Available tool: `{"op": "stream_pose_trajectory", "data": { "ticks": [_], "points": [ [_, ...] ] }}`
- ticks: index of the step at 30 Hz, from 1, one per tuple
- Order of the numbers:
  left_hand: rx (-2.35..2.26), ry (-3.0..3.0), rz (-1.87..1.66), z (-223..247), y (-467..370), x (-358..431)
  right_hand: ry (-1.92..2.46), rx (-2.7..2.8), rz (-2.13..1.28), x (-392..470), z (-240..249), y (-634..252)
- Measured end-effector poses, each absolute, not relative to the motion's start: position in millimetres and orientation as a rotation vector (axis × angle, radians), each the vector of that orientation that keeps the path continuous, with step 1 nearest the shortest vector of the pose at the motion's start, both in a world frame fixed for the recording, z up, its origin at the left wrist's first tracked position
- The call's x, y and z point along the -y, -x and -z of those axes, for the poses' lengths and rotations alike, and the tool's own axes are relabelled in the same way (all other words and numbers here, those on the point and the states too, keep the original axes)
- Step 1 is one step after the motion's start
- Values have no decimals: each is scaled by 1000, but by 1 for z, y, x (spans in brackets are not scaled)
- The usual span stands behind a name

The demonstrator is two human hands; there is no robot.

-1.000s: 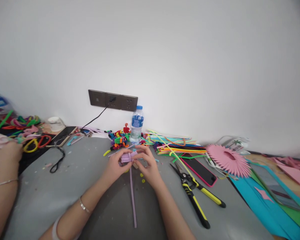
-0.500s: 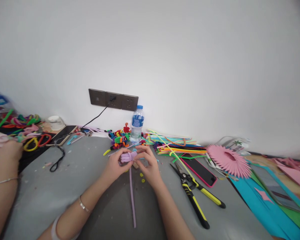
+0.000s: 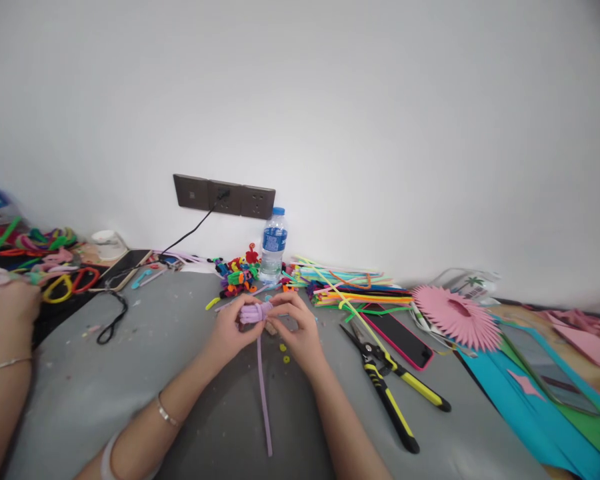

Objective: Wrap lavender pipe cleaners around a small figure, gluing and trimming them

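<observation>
A wound bundle of lilac pipe cleaners (image 3: pixel 253 313) is between my two hands, just above the grey table top. My left hand (image 3: pixel 231 325) grips its left side, thumb in front and fingers behind. At its right end, the thumb and fingertips of my right hand (image 3: pixel 300 330) pinch the bundle; exactly which strand they hold is hidden. One long lilac stem (image 3: pixel 264 400) hangs down from the bundle toward me. Beneath my right fingers lie small yellow rings (image 3: pixel 286 359) and a brownish bit partly covered by the hand.
Yellow-black shears (image 3: pixel 380 373) lie open on the right, near a pink-cased phone (image 3: pixel 405 339). Loose pipe cleaners (image 3: pixel 360 290) and a water bottle (image 3: pixel 273 247) line the wall. A pink paper ring (image 3: pixel 455 320) is farther right. Another person's hand (image 3: pixel 10 307) works at the left, near yellow-red-handled scissors (image 3: pixel 70 287).
Both hands keep their hold on the lilac bundle, with only slight finger movement. The whole view has shifted a little.
</observation>
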State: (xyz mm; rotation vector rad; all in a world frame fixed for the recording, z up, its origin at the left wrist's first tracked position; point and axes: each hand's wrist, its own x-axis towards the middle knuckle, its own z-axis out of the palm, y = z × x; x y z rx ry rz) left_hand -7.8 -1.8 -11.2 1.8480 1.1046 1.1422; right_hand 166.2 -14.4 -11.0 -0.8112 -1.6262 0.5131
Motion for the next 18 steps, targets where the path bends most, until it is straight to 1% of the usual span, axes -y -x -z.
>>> {"op": "stream_pose_trajectory", "data": {
  "ticks": [9, 18],
  "points": [
    [-1114, -1856, -1166, 13, 7, 1, 824, 1622, -539, 13, 10, -169],
    [-1131, -1901, -1197, 11, 7, 1, 895, 1345, -594, 15, 11, -171]
  ]
}}
